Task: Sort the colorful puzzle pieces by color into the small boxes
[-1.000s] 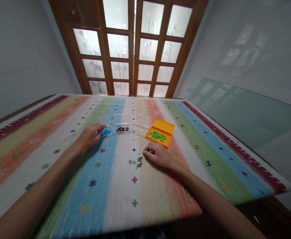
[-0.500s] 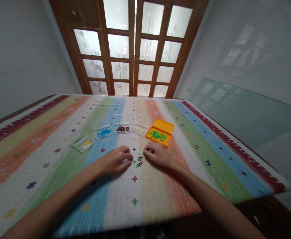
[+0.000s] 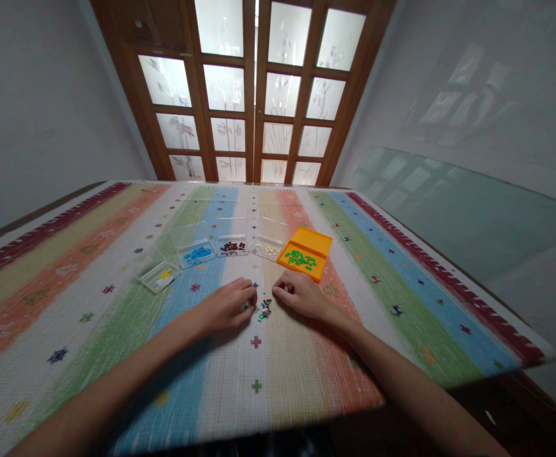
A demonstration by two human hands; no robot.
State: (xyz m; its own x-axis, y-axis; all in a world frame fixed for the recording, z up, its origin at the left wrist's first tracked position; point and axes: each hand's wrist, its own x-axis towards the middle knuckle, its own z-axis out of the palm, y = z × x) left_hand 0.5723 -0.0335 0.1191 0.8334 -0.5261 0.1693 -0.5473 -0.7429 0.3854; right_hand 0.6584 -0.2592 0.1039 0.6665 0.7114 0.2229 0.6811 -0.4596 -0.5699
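Observation:
A small heap of mixed building pieces [image 3: 266, 310], green, brown and pale, lies on the striped tablecloth between my hands. My left hand [image 3: 234, 304] is just left of it, fingers curled together around a small green piece [image 3: 245, 306] that shows between them. To the right of the heap my right hand [image 3: 301, 294] rests on the cloth with its fingers closed; whether anything is inside them is hidden. Just beyond my right hand stands an orange box [image 3: 312, 241], its lid open, with green pieces [image 3: 301, 259] in it.
Open clear boxes stand in an arc beyond my hands: a box with yellow pieces [image 3: 164, 275], one with blue pieces [image 3: 197, 254], one with brown pieces [image 3: 233, 247] and one with cream pieces [image 3: 264, 249]. Glass-paned doors [image 3: 254, 114] rise past the table's far edge.
My left hand has shifted slightly right, nearer the heap, and turned so the green piece shows between its fingers. My right hand has stayed in place.

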